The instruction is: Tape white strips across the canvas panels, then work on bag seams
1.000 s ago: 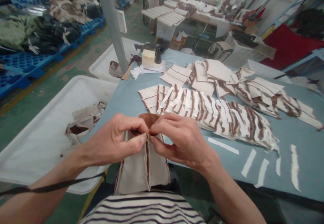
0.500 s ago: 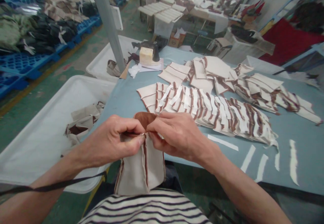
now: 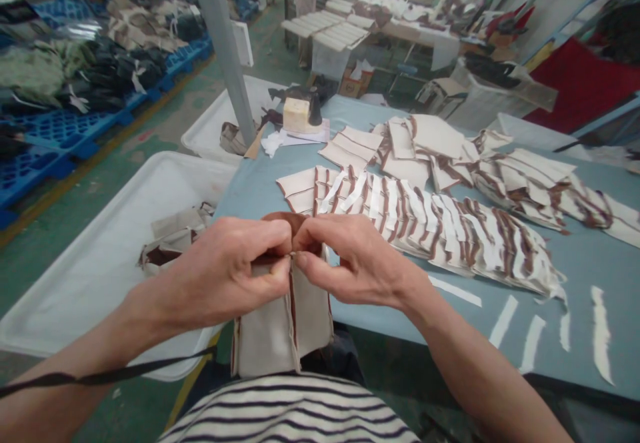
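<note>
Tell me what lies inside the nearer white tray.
Inside the white tray lies a small heap of beige and brown fabric pieces. The left hand, pinching a beige pouch, and its forearm cover the near right corner; that part is hidden.

Place: garment workshop on a factory floor
Near: blue desk [image 3: 250, 189] spread with rows of cut fabric pieces [image 3: 440, 229]
Left: white bins [image 3: 100, 256] on the green floor [image 3: 165, 116], blue pallets [image 3: 55, 129] heaped with cloth bundles [image 3: 100, 69]
Far: more desks [image 3: 400, 29] piled with cut cloth
</note>
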Available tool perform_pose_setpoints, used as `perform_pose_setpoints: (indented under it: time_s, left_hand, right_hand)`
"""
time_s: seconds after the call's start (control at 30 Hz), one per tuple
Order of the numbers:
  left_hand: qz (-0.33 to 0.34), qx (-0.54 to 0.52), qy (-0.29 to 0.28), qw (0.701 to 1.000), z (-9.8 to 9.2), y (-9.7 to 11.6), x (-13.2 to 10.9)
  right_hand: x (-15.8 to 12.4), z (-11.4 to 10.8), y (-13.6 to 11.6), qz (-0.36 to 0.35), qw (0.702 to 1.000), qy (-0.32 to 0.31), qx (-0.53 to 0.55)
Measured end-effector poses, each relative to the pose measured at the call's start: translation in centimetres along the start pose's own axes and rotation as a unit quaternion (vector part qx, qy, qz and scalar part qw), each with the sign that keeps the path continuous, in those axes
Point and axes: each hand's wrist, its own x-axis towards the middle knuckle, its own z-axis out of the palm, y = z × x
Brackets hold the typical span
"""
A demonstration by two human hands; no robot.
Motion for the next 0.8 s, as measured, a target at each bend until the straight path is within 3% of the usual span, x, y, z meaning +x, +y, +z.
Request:
perform_pose_setpoints:
  time_s: [0.13,0.27,0.53,0.63,0.8]
  left_hand:
    - [-0.018,-0.045,0.014,0.999,0.1,-0.1,0.2]
    - [-0.026,-0.064,-0.021,0.997,-0.1,-0.2,0.2]
    - [-0.025,-0.044,-0.024,0.998,-0.5,-0.8,-0.1]
    - [0.001,-0.033,-0.049,0.998,-0.6,-1.2,0.0]
    - [0.111,-0.015,-0.068,0.991,-0.1,-2.8,-0.8]
  right_hand:
    - [0.2,0.7,0.0,0.050,0.999,0.001,0.014]
    - [0.1,1.3,0.3,0.059,0.996,0.019,0.058]
    - [0.3,3.3,0.2,0.107,0.984,0.080,0.121]
    - [0.3,4.0,0.2,0.129,0.975,0.092,0.158]
    - [-0.3,4.7,0.4,0.200,0.934,0.083,0.283]
